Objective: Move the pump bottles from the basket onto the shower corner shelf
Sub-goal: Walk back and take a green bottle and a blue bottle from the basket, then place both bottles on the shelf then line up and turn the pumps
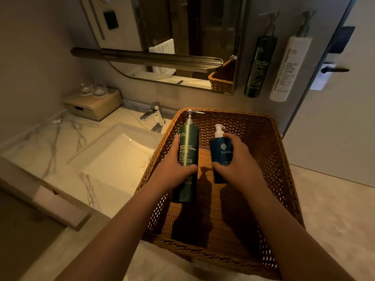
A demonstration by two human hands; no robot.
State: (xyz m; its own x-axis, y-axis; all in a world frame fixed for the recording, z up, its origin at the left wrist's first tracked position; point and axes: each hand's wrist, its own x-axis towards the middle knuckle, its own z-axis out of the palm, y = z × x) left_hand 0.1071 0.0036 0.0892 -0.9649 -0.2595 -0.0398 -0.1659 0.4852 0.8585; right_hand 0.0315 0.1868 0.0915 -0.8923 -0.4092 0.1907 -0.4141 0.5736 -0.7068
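Left hand [176,165] grip clamped on green bottle [186,159], right hand [237,162] grip clamped on blue bottle [220,153], both inside wicker basket [269,159].

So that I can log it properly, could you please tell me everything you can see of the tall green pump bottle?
The tall green pump bottle is a slim, dark green cylinder with a smooth sheen and pale print that includes the word CONDITIONER. A silvery pump tops it, nozzle pointing right in the view. It is upright inside the wicker basket, near the left wall. The left hand grips its middle, thumb across the front.
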